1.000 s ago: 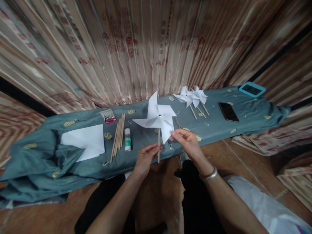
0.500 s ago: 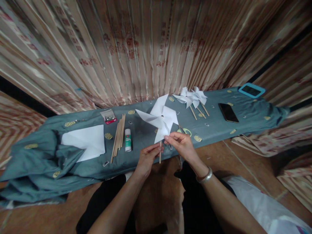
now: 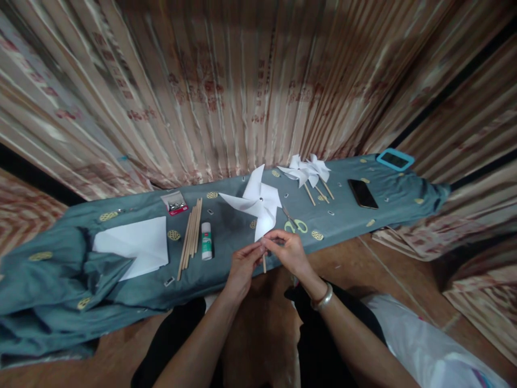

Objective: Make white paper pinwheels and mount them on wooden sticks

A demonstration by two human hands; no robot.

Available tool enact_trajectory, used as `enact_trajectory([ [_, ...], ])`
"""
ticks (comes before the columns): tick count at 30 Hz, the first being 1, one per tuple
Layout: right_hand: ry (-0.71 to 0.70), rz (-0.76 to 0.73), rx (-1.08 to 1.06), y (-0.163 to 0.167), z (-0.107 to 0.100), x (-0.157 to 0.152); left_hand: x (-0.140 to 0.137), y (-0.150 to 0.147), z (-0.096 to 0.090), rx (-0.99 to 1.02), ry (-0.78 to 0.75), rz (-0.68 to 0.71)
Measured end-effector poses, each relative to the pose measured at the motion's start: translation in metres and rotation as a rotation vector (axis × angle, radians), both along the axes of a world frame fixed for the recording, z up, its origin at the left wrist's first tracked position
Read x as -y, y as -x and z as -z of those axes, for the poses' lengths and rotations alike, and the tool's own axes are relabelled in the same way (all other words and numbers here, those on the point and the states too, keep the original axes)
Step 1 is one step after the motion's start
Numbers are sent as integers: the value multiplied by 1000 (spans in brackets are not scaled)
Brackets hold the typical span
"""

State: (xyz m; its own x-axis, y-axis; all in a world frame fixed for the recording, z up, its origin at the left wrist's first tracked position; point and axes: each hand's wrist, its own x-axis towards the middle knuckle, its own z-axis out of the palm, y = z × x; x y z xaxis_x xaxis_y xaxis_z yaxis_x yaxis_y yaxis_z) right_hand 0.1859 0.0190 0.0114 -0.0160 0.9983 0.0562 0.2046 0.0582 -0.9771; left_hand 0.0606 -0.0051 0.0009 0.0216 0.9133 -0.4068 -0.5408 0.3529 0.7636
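Observation:
A white paper pinwheel (image 3: pixel 258 203) with a silver pin at its centre stands upright before me over the table's front edge. My left hand (image 3: pixel 244 265) is closed on its wooden stick, whose lower end shows beneath the fingers. Beside it, my right hand (image 3: pixel 287 251) pinches the stick just below the bottom blade. The fingertips of both hands meet there and hide that stretch of stick. Green-handled scissors (image 3: pixel 297 223) lie just beyond my right hand. To the left are a glue stick (image 3: pixel 206 241) and several loose wooden sticks (image 3: pixel 190 237).
White paper sheets (image 3: pixel 139 242) lie on the left, partly under a fold of the grey-green cloth (image 3: pixel 238 272). Behind the sticks is a small pack of pins (image 3: pixel 175 203). Three pinwheels (image 3: pixel 307 171), a black phone (image 3: pixel 362 194) and a blue-framed device (image 3: pixel 395 159) lie towards the right.
My right hand has slid from the bottom blade's edge down to the stick, against my left fingertips. The whole view has shifted slightly, and the scissors show more fully.

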Motion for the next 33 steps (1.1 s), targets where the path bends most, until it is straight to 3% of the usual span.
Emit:
enact_trajectory([
  [6,98,41,-153,1,-6,-8,-3,-9,-1,24,3,-4],
  [10,3,133,-77,-8,-16,-21,-2,-10,-5,31,-10,5],
  [13,-58,195,111,-25,-24,-39,1,-7,-8,1,-6,8],
  [15,-65,250,379,-41,-30,-54,2,-3,-10,-8,-13,14],
  [22,14,397,730,-90,-45,-113,7,7,-9,-26,-12,34],
  [33,113,390,1081,-109,-20,-176,9,18,-10,-47,-1,51],
])
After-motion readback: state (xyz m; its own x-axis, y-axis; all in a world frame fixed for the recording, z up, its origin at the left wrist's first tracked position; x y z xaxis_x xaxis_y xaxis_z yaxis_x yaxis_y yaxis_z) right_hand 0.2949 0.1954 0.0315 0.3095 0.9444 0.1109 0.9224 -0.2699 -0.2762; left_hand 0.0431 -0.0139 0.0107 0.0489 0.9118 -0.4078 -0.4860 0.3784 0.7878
